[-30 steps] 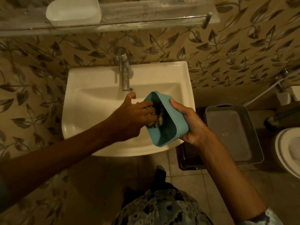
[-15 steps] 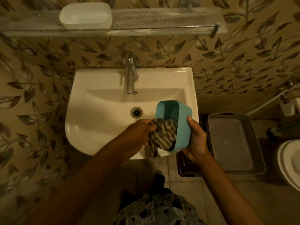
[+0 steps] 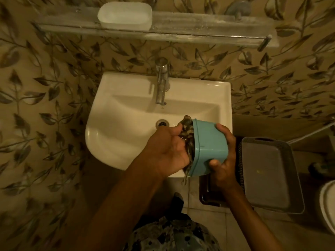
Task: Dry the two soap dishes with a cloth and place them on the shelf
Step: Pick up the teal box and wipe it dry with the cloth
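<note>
The right hand (image 3: 223,160) grips the blue dish (image 3: 210,147) at centre right of the frame, tipped on its side, opening facing left. The left hand (image 3: 169,151) holds the cloth (image 3: 187,134) bunched inside the opening. The white dish (image 3: 125,14) sits on the shelf (image 3: 199,33), upper left, above the sink (image 3: 126,124).

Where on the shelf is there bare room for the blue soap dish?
The shelf is bare from the white soap dish rightward to its end peg; a shorter bare strip lies left of that dish. Only the dish's own spot is taken.
</note>
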